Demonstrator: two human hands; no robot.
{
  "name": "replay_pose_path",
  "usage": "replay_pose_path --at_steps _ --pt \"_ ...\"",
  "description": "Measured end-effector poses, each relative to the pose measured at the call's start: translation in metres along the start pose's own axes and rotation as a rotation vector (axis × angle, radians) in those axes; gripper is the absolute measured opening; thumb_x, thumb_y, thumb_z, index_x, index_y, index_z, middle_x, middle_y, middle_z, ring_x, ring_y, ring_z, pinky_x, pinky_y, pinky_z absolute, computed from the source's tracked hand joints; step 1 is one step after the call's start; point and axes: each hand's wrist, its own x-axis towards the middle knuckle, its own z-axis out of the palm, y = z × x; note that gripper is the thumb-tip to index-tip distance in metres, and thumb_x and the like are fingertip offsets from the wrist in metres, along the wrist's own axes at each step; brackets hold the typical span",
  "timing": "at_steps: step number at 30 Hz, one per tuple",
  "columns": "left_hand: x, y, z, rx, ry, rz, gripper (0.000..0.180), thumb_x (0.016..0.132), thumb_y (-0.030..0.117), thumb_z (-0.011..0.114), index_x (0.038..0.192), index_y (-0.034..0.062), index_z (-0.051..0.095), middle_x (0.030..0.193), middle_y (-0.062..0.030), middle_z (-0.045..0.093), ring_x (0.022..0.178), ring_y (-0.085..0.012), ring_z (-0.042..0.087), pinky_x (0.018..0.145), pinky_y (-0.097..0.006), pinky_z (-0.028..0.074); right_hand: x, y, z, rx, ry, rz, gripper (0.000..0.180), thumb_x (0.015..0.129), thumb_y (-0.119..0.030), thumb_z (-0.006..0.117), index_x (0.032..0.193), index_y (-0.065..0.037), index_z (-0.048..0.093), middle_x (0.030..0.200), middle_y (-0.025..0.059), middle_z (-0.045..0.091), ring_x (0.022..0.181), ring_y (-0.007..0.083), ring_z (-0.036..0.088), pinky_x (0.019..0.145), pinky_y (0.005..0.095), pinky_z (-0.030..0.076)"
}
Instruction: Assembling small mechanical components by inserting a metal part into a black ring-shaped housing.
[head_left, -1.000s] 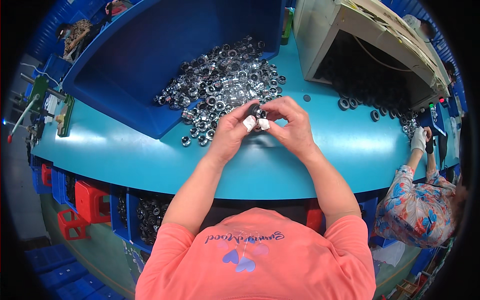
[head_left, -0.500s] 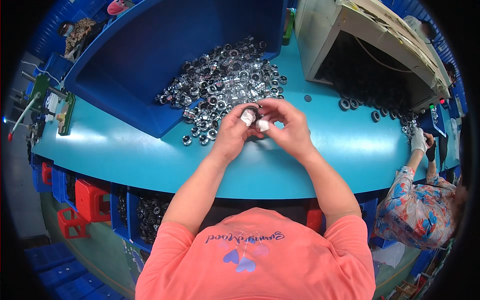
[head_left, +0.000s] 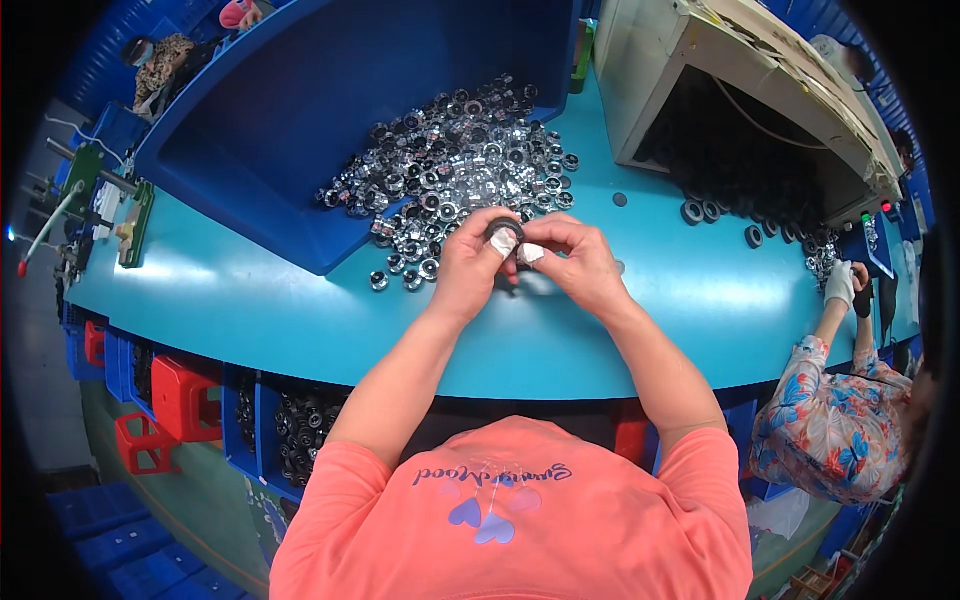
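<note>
We see a smooth, shiny blue-green tabletop (head_left: 690,335) with a curved front edge, in a busy workroom with a green floor (head_left: 215,510). We count one big blue plastic bin (head_left: 400,60), lying on its side, and one large beige box (head_left: 640,85) with an open, dark side. One big heap of small, round, shiny clear-and-black parts (head_left: 470,175) spills out of the bin onto the tabletop; there are too many for us to count. We see one flat, round dark disc (head_left: 620,200) near the beige box, and at least three thick black rings (head_left: 754,237) in front of it. At the left stands one green metal tool (head_left: 75,190) that has a lever with a red knob. Below the tabletop we count two bright red plastic stools (head_left: 187,400). At the right sits one worker in a flowery shirt (head_left: 835,430).

We see two bare hands in the middle, each with a white wrap on its thumb. The left hand (head_left: 468,270) pinches one round black ring-shaped piece (head_left: 505,226) between thumb and fingers. The right hand (head_left: 582,265) has its finger and thumb close at the piece's right side; we cannot tell if they grip it. The piece is over the tabletop, just in front of the heap.
</note>
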Motion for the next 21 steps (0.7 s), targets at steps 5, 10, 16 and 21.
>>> replay_pose_path --at_steps 5,10,16,21 --pt "-0.002 -0.003 -0.001 0.204 0.075 0.128 0.019 0.103 0.015 0.058 0.119 0.0057 0.063 0.088 -0.0006 0.063 0.066 -0.0061 0.056 0.056 -0.025 0.052 -0.005 -0.008 0.012 -0.085 0.053 -0.060 0.023 0.086 -0.005 0.076 0.109 -0.002 0.075 0.103 0.0078 0.067 0.092 0.0152 0.069 0.082 0.0280 0.057" --pt "0.000 0.012 0.001 -0.001 -0.009 -0.017 0.030 0.105 0.021 0.056 0.130 0.0053 0.059 0.095 -0.0027 0.064 0.069 -0.0097 0.058 0.058 -0.026 0.054 0.004 0.002 0.010 0.274 0.021 0.116 0.027 0.087 -0.004 0.076 0.113 0.002 0.071 0.101 0.0080 0.072 0.094 0.0140 0.069 0.081 0.0280 0.057" --pt "0.001 0.013 0.002 0.065 -0.010 -0.032 0.033 0.105 0.017 0.054 0.135 0.0034 0.058 0.091 -0.0069 0.067 0.063 -0.0085 0.058 0.055 -0.025 0.053 0.002 -0.001 0.002 0.227 0.027 0.123 0.030 0.090 -0.006 0.074 0.118 0.003 0.069 0.104 0.0099 0.073 0.097 0.0151 0.069 0.087 0.0301 0.055" --pt "0.001 0.010 0.000 0.194 0.080 -0.014 0.030 0.104 0.012 0.054 0.132 0.0042 0.060 0.077 -0.0035 0.066 0.054 -0.0064 0.053 0.050 -0.021 0.048 0.000 0.006 0.009 0.175 0.030 0.063 0.029 0.090 -0.005 0.072 0.118 0.002 0.069 0.109 0.0102 0.072 0.095 0.0152 0.070 0.083 0.0300 0.056"
